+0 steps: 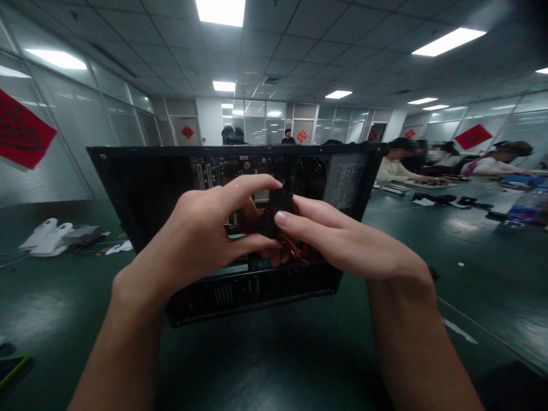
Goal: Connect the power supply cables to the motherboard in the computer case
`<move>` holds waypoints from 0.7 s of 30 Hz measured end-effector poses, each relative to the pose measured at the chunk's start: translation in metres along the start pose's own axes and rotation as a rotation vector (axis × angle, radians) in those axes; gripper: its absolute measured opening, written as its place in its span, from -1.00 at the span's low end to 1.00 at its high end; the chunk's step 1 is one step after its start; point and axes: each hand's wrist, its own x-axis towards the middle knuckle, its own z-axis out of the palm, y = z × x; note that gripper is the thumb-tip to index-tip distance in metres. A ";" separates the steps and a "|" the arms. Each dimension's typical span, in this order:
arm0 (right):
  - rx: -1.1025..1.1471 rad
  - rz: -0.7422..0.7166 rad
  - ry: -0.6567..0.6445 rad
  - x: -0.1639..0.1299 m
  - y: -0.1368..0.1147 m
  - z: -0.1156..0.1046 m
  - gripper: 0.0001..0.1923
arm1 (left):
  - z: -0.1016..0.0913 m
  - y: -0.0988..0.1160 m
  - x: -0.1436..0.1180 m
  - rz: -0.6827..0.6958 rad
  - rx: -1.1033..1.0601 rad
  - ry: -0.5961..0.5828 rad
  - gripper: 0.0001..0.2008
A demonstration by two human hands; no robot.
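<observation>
An open black computer case (257,308) stands on the table in front of me, its inside facing me. My left hand (209,222) curls its fingers and thumb around a small black part (273,220) in front of the case opening. From the other side, my right hand (338,231) presses its thumb on the same part, with its other fingers partly hidden. The part's exact kind does not show. Below the right fingers hang yellow and red power wires (299,254). Behind are a motherboard (208,171), a round black fan grille (311,176) and a labelled power supply (346,180).
White plastic bag (47,237) and a grey box (83,235) lie on the green table (55,308) at left. A green-edged device (15,368) is at the lower left. Several people sit at the right; black cables (440,200) and a clear bottle (526,205) lie there.
</observation>
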 end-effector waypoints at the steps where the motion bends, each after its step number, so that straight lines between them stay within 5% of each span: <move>1: 0.006 0.002 -0.005 0.000 0.000 0.001 -0.69 | 0.000 0.000 0.000 -0.008 -0.009 0.001 -0.48; 11: -0.010 -0.011 -0.087 0.002 -0.003 0.002 -0.77 | -0.001 -0.003 -0.002 0.010 0.107 -0.029 -0.46; 21: -0.238 0.022 0.028 0.006 -0.002 0.009 -0.83 | 0.001 -0.009 -0.002 0.036 0.189 -0.045 -0.55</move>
